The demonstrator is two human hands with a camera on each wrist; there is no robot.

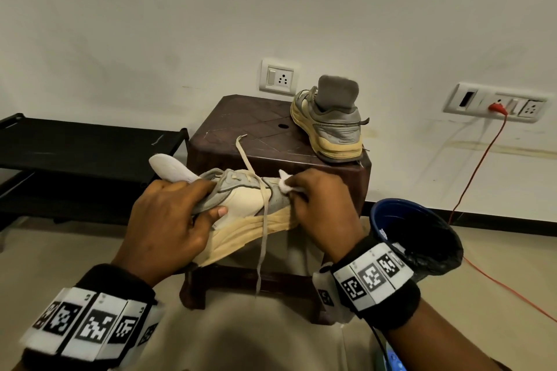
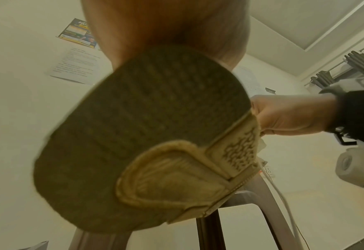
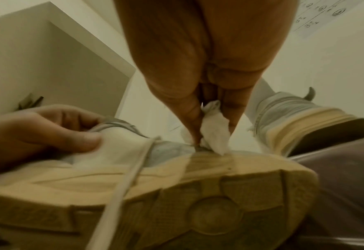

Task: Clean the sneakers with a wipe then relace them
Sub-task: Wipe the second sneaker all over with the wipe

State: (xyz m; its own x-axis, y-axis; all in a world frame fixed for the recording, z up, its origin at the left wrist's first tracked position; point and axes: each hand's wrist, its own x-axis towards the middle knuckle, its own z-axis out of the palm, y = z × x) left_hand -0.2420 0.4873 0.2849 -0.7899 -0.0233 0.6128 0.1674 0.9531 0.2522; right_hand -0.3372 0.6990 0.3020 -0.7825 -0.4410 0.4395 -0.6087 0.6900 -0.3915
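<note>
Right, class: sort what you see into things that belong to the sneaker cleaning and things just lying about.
Belongs to the job:
held sneaker, gripped by the left hand
wipe, pinched by the right hand
loose lace
second sneaker on the stool

Just lying about:
black rack
blue bin
red cable
wall sockets

Dark brown stool (image 1: 241, 129) as the surface.
A second sneaker (image 1: 331, 123) stood on its far right corner, heel overhanging; a lace end (image 1: 241, 144) lay across the top.
</note>
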